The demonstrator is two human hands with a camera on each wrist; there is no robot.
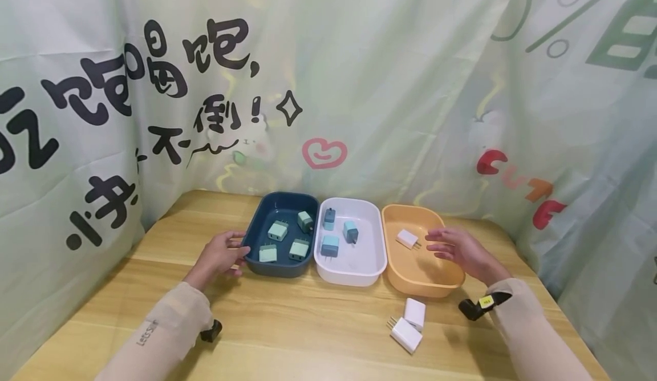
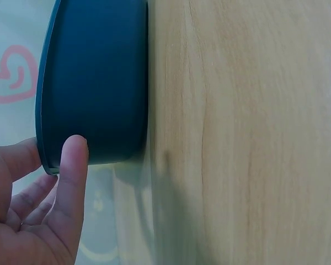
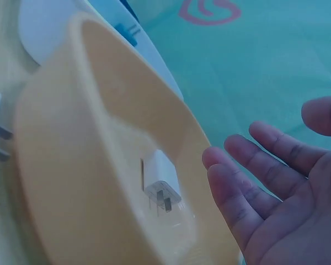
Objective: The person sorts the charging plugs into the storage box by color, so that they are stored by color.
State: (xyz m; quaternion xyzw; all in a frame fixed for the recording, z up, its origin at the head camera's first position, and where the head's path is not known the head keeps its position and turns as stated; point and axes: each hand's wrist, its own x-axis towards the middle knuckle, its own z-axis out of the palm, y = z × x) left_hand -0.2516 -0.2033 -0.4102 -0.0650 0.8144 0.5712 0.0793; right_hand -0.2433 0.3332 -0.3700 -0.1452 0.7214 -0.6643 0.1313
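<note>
My right hand hovers over the right side of the orange tray, its fingers extended and nothing in them. Inside that tray lies one white plug charger, prongs showing, just beyond the fingertips in the right wrist view. At the far left, my left hand touches the left edge of the dark blue tray, fingers loosely spread at its rim and outer wall. Several pale green chargers lie in the dark blue tray. The white tray between them has three blue chargers.
Two white chargers lie against each other on the wooden table, in front of the orange tray. The three trays stand side by side near the table's back edge. A printed curtain hangs behind and around the table.
</note>
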